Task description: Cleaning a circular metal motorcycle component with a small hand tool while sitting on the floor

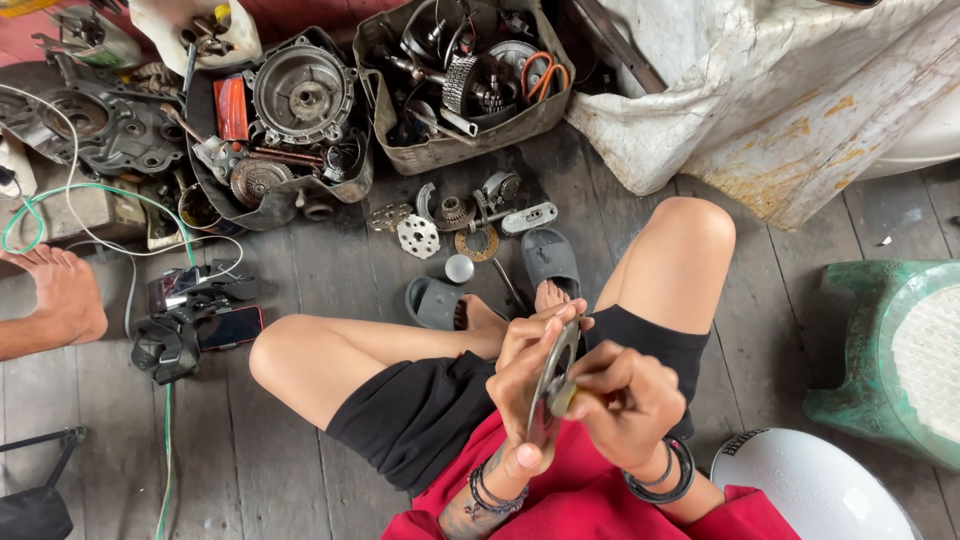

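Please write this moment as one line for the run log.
left hand: holds metal disc on edge | right hand: presses small yellowish piece on disc | floor: engine parts

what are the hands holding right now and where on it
The left hand holds a round metal disc on edge by its rim; the right hand pinches a small part at its centre.

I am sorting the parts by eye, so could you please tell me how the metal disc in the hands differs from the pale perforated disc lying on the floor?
The metal disc is held edge-on between the left hand and the right hand; the perforated disc lies flat on the plank floor, untouched. The held disc looks larger and darker grey; the floor one is paler, with visible holes. Both are round metal parts.
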